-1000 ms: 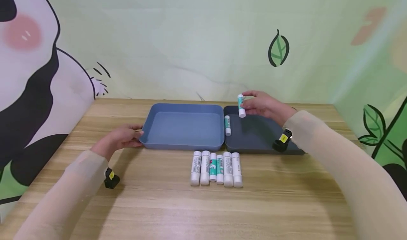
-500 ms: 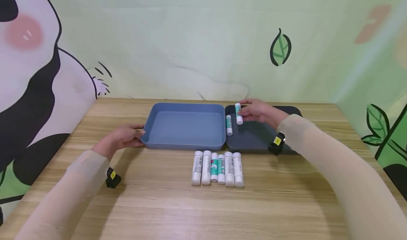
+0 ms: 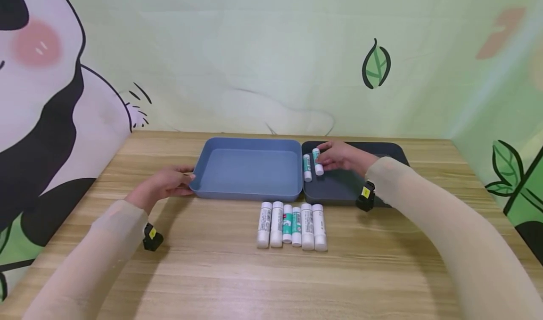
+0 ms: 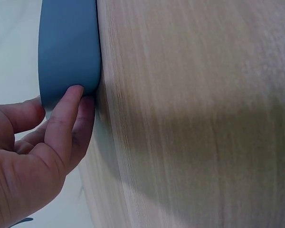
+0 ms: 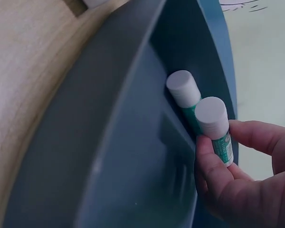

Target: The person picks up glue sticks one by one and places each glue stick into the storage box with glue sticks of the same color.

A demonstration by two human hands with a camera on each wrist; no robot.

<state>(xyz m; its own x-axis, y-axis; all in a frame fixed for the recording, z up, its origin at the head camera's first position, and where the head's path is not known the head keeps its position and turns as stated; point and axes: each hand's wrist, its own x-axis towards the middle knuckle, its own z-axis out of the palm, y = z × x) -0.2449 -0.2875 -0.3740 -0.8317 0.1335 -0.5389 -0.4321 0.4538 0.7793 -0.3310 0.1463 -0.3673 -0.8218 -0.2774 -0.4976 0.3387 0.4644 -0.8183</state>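
My right hand (image 3: 343, 157) pinches a small white-and-green glue stick (image 3: 317, 162) between thumb and fingers, low over the left part of the dark grey tray (image 3: 360, 200). Beside it another small glue stick (image 3: 307, 168) lies along that tray's left wall. In the right wrist view the held glue stick (image 5: 213, 118) has its white cap towards the camera, close to the lying glue stick (image 5: 183, 89). My left hand (image 3: 171, 182) rests against the left side of the blue tray (image 3: 246, 196). In the left wrist view its fairly straight fingertips (image 4: 76, 90) touch the tray's outer wall.
A row of several glue sticks, among them a large white one (image 3: 264, 225) and a small green-labelled one (image 3: 296, 226), lies on the wooden table (image 3: 212, 273) in front of the trays. The two trays stand side by side. A printed cloth (image 3: 237, 65) hangs behind the table.
My right hand has lowered the glue stick into the dark tray, moving down and slightly left towards the one lying there. The left hand stays at the blue tray.
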